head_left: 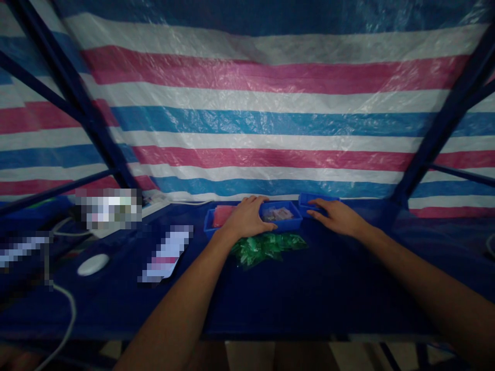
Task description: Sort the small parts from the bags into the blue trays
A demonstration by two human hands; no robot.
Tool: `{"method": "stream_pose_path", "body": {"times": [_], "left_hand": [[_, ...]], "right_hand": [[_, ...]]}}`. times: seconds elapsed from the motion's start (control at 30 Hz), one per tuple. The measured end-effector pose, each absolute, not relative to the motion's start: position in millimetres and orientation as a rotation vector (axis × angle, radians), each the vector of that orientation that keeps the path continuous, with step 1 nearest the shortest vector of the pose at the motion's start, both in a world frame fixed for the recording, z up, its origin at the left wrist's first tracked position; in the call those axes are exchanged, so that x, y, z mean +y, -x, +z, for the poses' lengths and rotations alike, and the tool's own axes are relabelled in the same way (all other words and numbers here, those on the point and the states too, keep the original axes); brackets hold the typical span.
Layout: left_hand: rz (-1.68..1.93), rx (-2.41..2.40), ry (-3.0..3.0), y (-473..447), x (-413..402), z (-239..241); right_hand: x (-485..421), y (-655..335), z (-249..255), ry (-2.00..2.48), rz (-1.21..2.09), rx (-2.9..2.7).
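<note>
My left hand (247, 217) lies over two blue bins, thumb and fingers spread apart. Pink packets (222, 215) fill the left bin (209, 224). Small clear packets (279, 214) lie in the right bin (288, 224), where my left thumb is by the near rim. My right hand (335, 215) is at a third blue bin (309, 197) farther back to the right. Its fingers are apart, with nothing visible between them; whether they touch that bin I cannot tell. A heap of green packets (263, 248) lies on the tabletop just in front of the bins.
On the dark blue table (309, 293), a phone with a blurred screen (168, 255) and a white oval object (93, 264) lie to the left. A white cable (71, 304) hangs over the front edge. Behind stands a striped plastic sheet (270, 123) between blue metal posts (436, 139).
</note>
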State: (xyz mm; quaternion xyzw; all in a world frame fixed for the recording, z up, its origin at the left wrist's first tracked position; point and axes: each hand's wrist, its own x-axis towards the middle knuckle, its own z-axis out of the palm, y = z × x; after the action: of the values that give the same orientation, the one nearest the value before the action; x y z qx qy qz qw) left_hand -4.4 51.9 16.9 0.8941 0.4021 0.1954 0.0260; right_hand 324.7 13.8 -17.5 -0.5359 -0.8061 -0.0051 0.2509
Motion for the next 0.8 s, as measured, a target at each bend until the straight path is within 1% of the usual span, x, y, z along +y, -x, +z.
{"method": "stream_pose_path", "body": {"times": [0.2,0.43,0.53,0.67,0.73,0.8], "left_hand": [[0.579,1.251,-2.779,9.4,54.1,12.9],[0.575,1.193,-2.795,12.1,53.9,10.7],[0.655,1.174,-2.780,12.1,50.1,16.0],[0.846,1.097,-2.740,11.8,44.4,25.6],[0.971,1.053,-2.681,9.1,40.3,29.1],[1.071,0.990,-2.601,3.1,34.3,30.6]], "right_hand": [[1.6,-328.3,-2.8,1.487,0.026,-2.285],[0.3,-305.4,-5.5,1.505,0.014,-2.342],[-0.2,-306.3,-7.2,1.508,0.010,-2.273],[0.3,-307.9,-10.5,1.393,0.045,-2.091],[-0.9,-304.6,-11.2,1.289,0.155,-1.942],[-4.2,-298.2,-9.7,1.150,0.336,-1.803]]}}
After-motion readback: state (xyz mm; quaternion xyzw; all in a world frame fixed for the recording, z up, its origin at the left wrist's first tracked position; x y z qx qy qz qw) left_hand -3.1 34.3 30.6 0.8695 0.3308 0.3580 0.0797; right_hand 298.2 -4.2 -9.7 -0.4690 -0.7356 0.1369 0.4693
